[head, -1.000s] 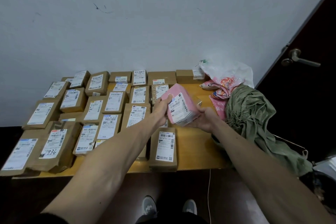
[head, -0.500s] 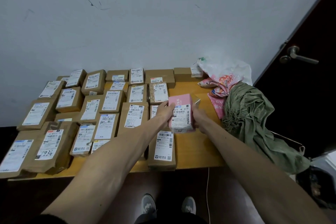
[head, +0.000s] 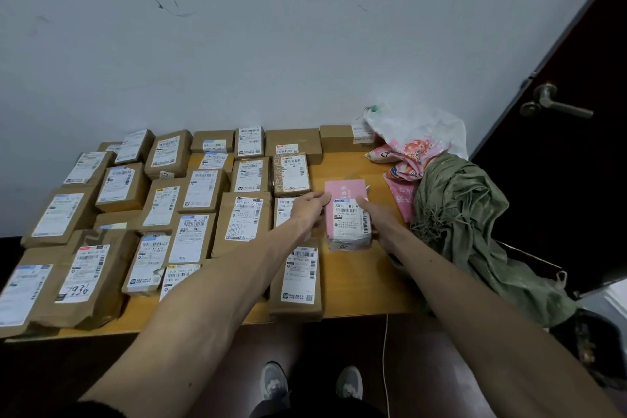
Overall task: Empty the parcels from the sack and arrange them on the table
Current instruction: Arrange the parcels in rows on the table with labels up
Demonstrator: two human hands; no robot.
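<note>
**Right of centre: pink parcel on the table, held by both hands**

In the head view, right of the frame's centre, the pink parcel lies label-up on the bare wood of the table. Your left hand pinches its left edge, and your right hand grips its right edge. Brown parcels fill the frame's left in rows, the nearest just beside it. The green sack slumps at the table's right end.
</note>
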